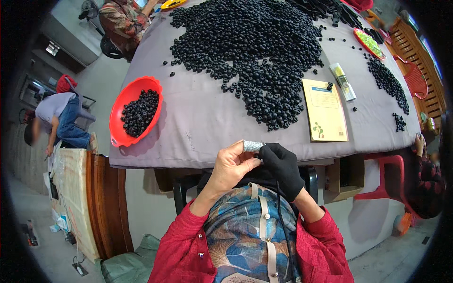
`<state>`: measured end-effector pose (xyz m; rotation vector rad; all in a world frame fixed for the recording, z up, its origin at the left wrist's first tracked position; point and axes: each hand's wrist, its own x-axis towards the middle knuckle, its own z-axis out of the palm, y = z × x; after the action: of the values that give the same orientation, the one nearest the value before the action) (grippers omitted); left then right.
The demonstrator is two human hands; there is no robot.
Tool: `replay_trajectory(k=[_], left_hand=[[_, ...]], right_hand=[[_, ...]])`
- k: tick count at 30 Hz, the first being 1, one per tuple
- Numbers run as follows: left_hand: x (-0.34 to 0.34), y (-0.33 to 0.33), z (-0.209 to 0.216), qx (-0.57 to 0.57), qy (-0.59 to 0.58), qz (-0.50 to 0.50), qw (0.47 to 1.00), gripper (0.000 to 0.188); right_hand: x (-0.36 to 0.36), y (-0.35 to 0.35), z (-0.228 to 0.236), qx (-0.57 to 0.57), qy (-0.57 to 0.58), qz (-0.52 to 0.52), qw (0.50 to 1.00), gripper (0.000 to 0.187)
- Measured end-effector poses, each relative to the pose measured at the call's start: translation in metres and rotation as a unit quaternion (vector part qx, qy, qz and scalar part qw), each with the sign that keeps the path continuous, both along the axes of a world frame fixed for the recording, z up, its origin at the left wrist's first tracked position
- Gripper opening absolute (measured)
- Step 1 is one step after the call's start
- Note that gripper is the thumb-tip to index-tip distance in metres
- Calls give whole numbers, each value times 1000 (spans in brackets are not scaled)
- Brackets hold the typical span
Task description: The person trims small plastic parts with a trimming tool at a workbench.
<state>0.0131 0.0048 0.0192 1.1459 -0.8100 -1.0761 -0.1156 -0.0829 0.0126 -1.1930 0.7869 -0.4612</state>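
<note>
Bare left hand (228,166) and black-gloved right hand (284,169) meet, fingers curled nearly closed, any hold impossible to tell, near black beads (264,94) heaped on grey tablecloth (193,111); light, steady pressure suits.

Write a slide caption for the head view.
Left hand and black-gloved right hand meet at a table bearing a red bowl and heaped black pieces.

Bead heap (255,52) on table (198,118); bowl (117,106) with beads (140,111) left; booklet (325,113) right of heap's near end.
</note>
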Motion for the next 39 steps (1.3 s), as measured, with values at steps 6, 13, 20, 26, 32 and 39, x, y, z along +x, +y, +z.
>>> replay_trajectory(k=[6,13,20,26,32,39], left_hand=[[-3,10,-1,-9,88,12,996,30],[-8,12,2,-30,187,28,981,30],[-15,11,-4,-1,226,44,973,19],[-19,14,3,12,185,83,979,17],[-11,17,10,-13,158,109,981,17],[-9,18,1,-45,205,98,973,21]], right_hand=[[-5,5,1,97,-39,55,993,27],[-6,7,10,161,-61,79,982,24],[-5,10,8,136,-33,27,990,29],[-5,11,20,65,-11,23,998,36],[-12,13,24,90,-79,28,992,31],[-14,13,22,-246,-27,129,960,27]])
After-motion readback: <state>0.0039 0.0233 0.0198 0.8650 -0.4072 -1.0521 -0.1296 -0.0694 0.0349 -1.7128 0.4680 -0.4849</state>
